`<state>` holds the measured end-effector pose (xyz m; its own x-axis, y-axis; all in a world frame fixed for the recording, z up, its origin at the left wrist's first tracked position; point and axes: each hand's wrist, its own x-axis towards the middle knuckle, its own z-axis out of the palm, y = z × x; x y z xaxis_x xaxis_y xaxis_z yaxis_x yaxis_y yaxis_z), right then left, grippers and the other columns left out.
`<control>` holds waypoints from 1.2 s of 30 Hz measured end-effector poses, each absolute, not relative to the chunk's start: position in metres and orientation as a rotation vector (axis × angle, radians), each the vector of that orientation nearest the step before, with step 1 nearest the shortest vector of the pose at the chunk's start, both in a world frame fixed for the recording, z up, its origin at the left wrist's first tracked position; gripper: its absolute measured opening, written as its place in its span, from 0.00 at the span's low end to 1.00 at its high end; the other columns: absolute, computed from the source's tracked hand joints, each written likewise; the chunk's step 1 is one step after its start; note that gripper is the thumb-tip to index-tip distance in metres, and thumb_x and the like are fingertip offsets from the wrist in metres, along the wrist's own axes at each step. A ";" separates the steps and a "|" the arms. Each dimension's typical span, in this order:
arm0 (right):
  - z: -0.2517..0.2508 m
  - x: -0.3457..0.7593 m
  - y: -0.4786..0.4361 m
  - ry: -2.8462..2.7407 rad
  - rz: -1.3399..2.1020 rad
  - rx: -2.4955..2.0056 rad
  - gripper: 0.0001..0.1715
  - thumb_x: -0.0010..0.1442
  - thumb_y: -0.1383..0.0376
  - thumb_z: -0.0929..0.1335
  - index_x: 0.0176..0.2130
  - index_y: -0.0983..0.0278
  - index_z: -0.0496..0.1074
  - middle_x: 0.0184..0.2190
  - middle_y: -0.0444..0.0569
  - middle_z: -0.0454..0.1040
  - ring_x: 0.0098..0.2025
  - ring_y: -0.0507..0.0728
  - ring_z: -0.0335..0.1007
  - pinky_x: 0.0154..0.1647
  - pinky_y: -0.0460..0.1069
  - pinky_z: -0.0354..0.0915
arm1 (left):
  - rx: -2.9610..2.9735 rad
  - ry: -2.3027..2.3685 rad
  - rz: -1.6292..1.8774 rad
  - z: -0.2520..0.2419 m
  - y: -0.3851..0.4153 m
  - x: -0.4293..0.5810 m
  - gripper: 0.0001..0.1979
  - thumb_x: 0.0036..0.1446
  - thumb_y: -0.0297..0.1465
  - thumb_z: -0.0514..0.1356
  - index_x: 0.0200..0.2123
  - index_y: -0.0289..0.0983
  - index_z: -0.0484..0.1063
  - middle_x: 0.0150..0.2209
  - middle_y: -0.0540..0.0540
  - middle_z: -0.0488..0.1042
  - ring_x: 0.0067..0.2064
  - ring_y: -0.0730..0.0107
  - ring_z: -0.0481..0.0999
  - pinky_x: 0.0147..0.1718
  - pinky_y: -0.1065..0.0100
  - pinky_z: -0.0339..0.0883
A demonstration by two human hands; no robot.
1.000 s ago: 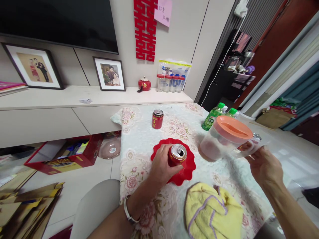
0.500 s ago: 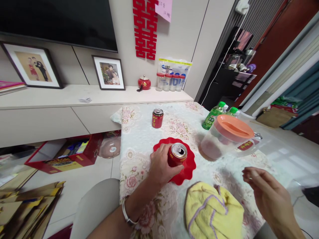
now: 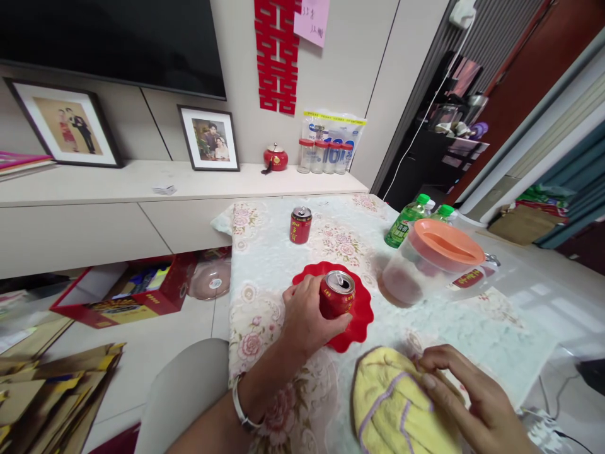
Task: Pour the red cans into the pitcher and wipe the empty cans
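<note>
My left hand [image 3: 307, 318] is wrapped round a red drink can [image 3: 336, 302], thumb at the front and fingers behind. The can stands upright at the red scalloped plate [image 3: 362, 321], its top opening dark; its base is hidden, so I cannot tell whether it touches the plate. My right hand [image 3: 467, 394] is at the upper right edge of a crumpled yellow towel [image 3: 392, 397] with purple trim, thumb and forefinger closed on the cloth. A second red can [image 3: 301, 225] stands upright farther back on the table.
A clear pitcher [image 3: 404, 277] with an orange lid stands right of the plate. Behind it are green-capped bottles [image 3: 401, 227]. A floral tablecloth [image 3: 265, 271] covers the table. A grey stool [image 3: 193, 391] is at the left, with a red box [image 3: 161, 296] on the floor.
My right hand has moved left and down from above the table onto the yellow towel. My left hand stays on the can, in nearly the same place.
</note>
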<state>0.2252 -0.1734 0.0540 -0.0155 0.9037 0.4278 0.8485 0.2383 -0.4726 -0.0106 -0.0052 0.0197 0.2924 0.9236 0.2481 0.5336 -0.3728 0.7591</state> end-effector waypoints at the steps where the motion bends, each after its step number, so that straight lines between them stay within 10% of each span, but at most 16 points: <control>1: 0.057 0.221 -0.173 -1.875 0.102 -1.602 0.06 0.67 0.60 0.69 0.39 0.56 0.78 0.35 0.45 0.83 0.34 0.53 0.83 0.33 0.41 0.76 | 2.015 1.297 0.928 0.020 -0.005 -0.011 0.30 0.43 0.36 0.73 0.50 0.40 0.70 0.48 0.40 0.79 0.54 0.41 0.79 0.59 0.39 0.63; 9: 0.061 0.215 -0.182 -2.198 -0.001 -1.566 0.13 0.64 0.55 0.73 0.47 0.53 0.82 0.45 0.51 0.86 0.46 0.62 0.86 0.43 0.49 0.82 | 2.038 1.291 0.971 0.014 -0.004 -0.011 0.30 0.44 0.37 0.73 0.51 0.42 0.70 0.48 0.41 0.79 0.54 0.42 0.79 0.57 0.40 0.64; 17: 0.022 0.225 -0.198 -2.518 -0.051 -1.666 0.48 0.58 0.45 0.76 0.72 0.40 0.62 0.65 0.50 0.76 0.59 0.75 0.78 0.45 0.63 0.83 | 2.029 1.288 0.886 0.018 -0.005 -0.011 0.29 0.45 0.33 0.71 0.52 0.40 0.70 0.52 0.40 0.79 0.58 0.43 0.77 0.61 0.39 0.59; 26: 0.031 0.218 -0.198 -2.154 0.170 -1.675 0.26 0.55 0.66 0.72 0.53 0.52 0.82 0.54 0.52 0.83 0.52 0.64 0.84 0.47 0.49 0.80 | 1.980 1.285 0.935 0.024 0.001 -0.019 0.29 0.45 0.34 0.73 0.51 0.41 0.70 0.50 0.43 0.78 0.55 0.43 0.78 0.60 0.39 0.62; 36: 0.047 0.231 -0.198 -1.067 0.532 -1.820 0.23 0.54 0.49 0.78 0.48 0.53 0.83 0.61 0.48 0.78 0.63 0.65 0.76 0.58 0.48 0.75 | 1.916 1.318 1.004 0.042 0.012 -0.040 0.28 0.48 0.36 0.71 0.53 0.39 0.70 0.50 0.43 0.76 0.56 0.46 0.77 0.58 0.44 0.68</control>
<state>0.2309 -0.1978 0.0465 0.5289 0.8446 0.0827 0.4427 -0.1915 -0.8760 -0.0400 0.0124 0.0421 0.2214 0.9430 0.2483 0.4899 -0.3277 0.8078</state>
